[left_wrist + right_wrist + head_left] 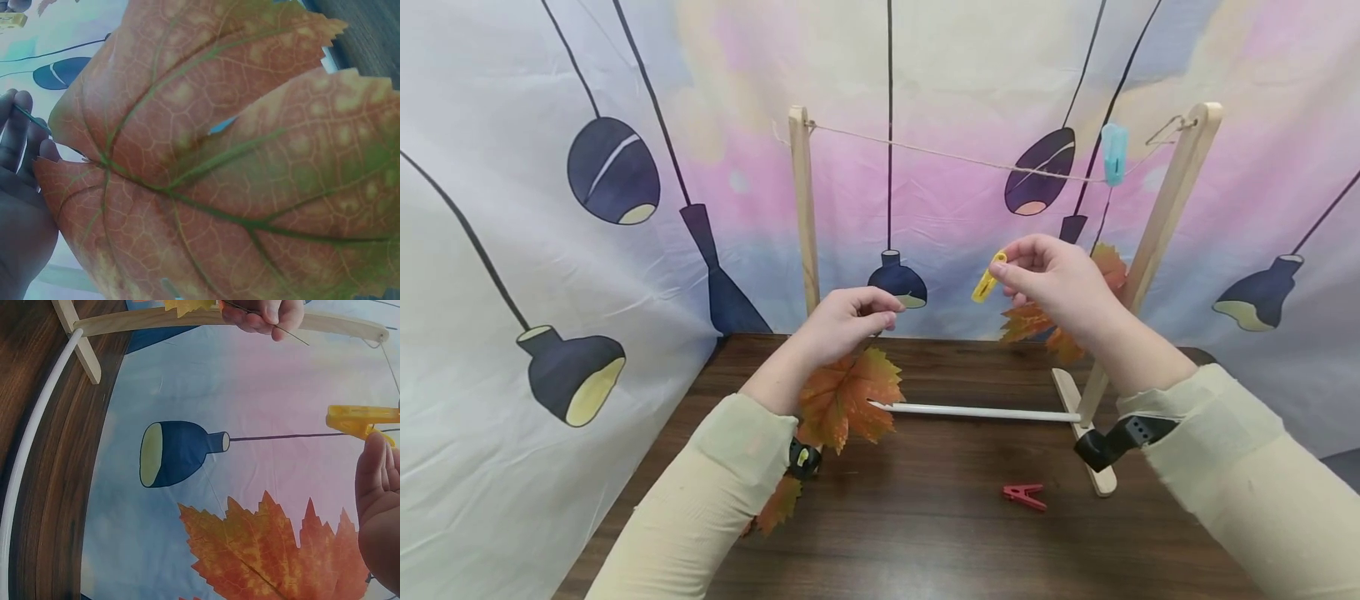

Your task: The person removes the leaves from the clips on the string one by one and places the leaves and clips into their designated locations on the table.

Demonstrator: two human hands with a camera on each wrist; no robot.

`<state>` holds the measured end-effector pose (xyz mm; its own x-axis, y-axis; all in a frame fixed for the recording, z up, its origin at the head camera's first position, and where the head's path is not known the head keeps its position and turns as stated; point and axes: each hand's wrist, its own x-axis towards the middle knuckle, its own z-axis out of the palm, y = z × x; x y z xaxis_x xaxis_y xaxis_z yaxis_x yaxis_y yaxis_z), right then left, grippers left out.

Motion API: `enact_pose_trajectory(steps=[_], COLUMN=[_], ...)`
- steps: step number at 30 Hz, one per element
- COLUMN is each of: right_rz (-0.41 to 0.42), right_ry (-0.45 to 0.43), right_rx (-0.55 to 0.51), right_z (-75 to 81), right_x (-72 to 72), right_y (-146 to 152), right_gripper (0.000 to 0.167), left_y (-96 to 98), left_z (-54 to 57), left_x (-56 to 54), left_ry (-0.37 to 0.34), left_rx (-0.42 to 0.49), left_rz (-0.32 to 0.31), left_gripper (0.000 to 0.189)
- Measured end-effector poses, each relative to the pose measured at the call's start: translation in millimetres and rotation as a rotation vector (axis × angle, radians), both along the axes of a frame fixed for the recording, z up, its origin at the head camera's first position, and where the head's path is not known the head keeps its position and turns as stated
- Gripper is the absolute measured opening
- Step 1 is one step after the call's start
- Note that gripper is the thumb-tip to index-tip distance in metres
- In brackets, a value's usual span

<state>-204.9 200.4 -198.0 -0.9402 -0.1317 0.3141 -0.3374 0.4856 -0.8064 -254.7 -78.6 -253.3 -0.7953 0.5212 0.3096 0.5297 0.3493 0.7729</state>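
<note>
By its thin stem, an orange maple leaf [850,396] hangs from my left hand [842,323], which pinches the stem between thumb and fingers. The leaf [237,169] fills most of the left wrist view. My right hand [1060,275] pinches a yellow clothespin [988,279] below the string [925,152]; in the right wrist view the clothespin [359,419] lies at the right edge. A blue clothespin [1115,154] sits on the string near the right post. Under it hangs another orange leaf [1108,265], partly hidden by my right hand.
A wooden frame with a left post [803,200], a right post [1172,200] and a white lower rod [985,412] stands on the dark table [925,517]. A red clothespin [1024,496] lies at the front right. Another leaf [778,504] lies beside my left forearm.
</note>
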Motion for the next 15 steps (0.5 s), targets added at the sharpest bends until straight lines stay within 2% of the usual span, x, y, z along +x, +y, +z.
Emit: enact_pose_trajectory(steps=[8,15], right_rz=[-0.001,-0.004], right_ry=[-0.001,0.009], right_rx=[-0.029,-0.040], right_z=[-4.6,-8.3], right_x=[0.3,1.7], right_y=[3.9,8.0], right_gripper=[0.039,0.036], left_y=[-0.6,-2.9], left_z=[2.0,-1.1], left_x=[2.3,3.1], left_ry=[-0.001,-0.029], left_rx=[-0.024,-0.037], left_rz=[-0.015,-0.037], left_gripper=[0.021,0.022])
